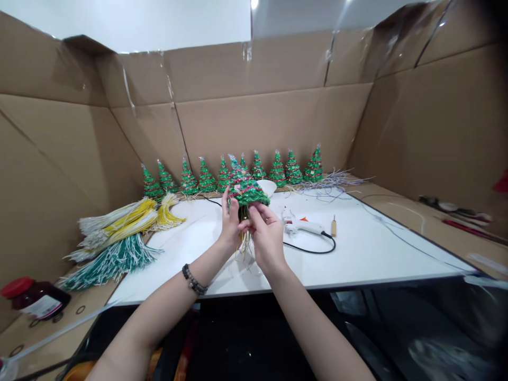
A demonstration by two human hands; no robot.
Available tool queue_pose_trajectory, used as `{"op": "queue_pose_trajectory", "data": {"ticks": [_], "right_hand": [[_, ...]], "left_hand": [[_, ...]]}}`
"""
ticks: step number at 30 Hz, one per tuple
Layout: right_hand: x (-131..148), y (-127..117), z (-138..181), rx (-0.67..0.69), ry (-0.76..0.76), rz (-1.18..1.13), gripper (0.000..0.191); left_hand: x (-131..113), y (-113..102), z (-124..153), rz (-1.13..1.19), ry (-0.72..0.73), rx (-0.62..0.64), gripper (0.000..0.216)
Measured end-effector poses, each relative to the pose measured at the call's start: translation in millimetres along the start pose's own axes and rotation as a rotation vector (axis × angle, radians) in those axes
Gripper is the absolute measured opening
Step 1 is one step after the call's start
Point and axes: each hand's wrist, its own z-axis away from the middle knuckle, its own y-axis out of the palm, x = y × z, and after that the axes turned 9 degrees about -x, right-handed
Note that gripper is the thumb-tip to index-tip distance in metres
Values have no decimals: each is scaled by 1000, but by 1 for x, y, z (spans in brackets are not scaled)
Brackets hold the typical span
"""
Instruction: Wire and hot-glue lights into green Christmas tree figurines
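Observation:
A small green woven tree [246, 189] with red trim and loose strands hanging from its base is held above the white board [369, 248]. My left hand [230, 221] is closed around the stem under the tree, a beaded bracelet on its wrist. My right hand [265, 233] pinches the strands just below the tree's skirt. Both hands touch each other at the stem.
Several finished green trees [278, 170] stand in a row against the cardboard wall [257, 121]. Bundles of yellow, white and green strips [119, 233] lie at left. A white glue gun [304, 227] with black cord lies right of my hands. A red-lidded jar [34, 299] sits at far left.

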Motion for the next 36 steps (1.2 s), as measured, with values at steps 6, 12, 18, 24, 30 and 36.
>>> {"op": "queue_pose_trajectory", "data": {"ticks": [6, 12, 18, 24, 30, 36], "right_hand": [[-10, 11, -1, -16, 11, -64, 24], [-21, 14, 0, -142, -10, -117, 27], [-24, 16, -1, -185, 3, -87, 29], [-22, 18, -1, -217, 40, -70, 29], [-19, 17, -2, -247, 49, -70, 35], [-21, 21, -9, -313, 59, -47, 36]], "left_hand": [[6, -5, 0, -81, 105, 46, 102], [7, -9, 0, -183, 159, 92, 101], [1, -7, 6, -199, 234, 69, 93], [2, -6, 7, -214, 228, 40, 98], [6, -9, 6, -240, 263, 32, 93], [9, -12, 1, -298, 459, -38, 91]]}}
